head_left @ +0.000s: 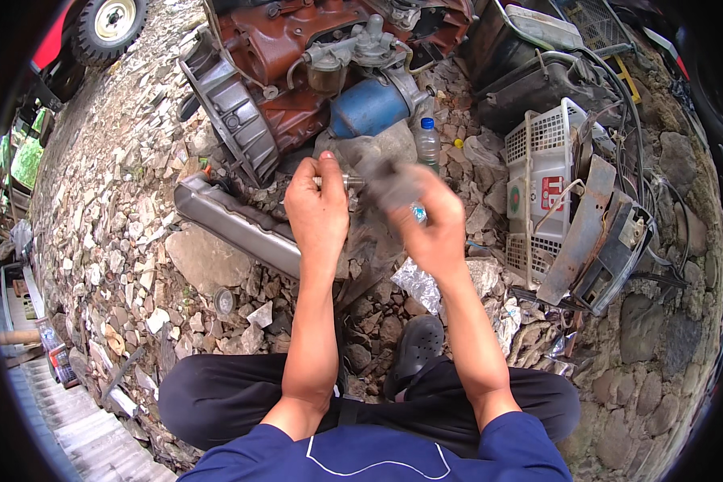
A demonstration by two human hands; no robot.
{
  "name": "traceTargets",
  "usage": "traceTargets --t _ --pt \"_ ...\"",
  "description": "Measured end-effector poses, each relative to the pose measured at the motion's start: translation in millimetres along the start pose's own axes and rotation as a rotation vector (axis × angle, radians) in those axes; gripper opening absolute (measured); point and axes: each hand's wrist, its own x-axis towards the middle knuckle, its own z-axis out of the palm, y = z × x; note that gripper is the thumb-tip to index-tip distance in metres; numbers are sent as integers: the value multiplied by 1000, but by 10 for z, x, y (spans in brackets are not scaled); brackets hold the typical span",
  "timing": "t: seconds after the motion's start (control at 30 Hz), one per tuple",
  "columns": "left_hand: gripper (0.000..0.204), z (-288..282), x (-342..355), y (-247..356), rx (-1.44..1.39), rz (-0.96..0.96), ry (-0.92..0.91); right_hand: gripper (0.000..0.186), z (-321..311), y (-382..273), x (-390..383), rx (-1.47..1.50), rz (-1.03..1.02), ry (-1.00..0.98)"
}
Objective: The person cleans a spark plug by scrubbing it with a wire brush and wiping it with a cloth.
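Note:
My left hand (pixel 320 205) is closed around a short, shiny metal rod (pixel 351 181), its thumb on top and the rod's end pointing right. Close beside it, my right hand (pixel 435 217) grips a dark grey-brown piece (pixel 390 183), smeared by motion, so its kind cannot be made out. The rod's tip meets or passes behind this piece; I cannot tell which. Both hands are in front of a large rust-red engine (pixel 289 48) with a blue cylindrical canister (pixel 369 108) on its side.
A long grey metal pan (pixel 237 223) lies on the rubble left of my hands. A clear bottle with a blue cap (pixel 428 145) stands beyond my right hand. To the right, a white plastic basket (pixel 530 193) leans among scrap metal plates (pixel 578 229). Crumpled foil (pixel 418 285) lies below.

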Motion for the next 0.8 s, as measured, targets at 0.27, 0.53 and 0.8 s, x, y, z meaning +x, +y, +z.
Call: traceTargets --t 0.27,0.53,0.8 --pt "39 -4 -115 181 -195 -55 -120 34 -177 91 45 1020 862 419" --pt "38 -19 -127 164 -88 5 -108 50 -73 -22 -4 964 740 -83" --pt "36 8 -206 244 -13 82 -153 30 3 92 -87 -367 43 -279"
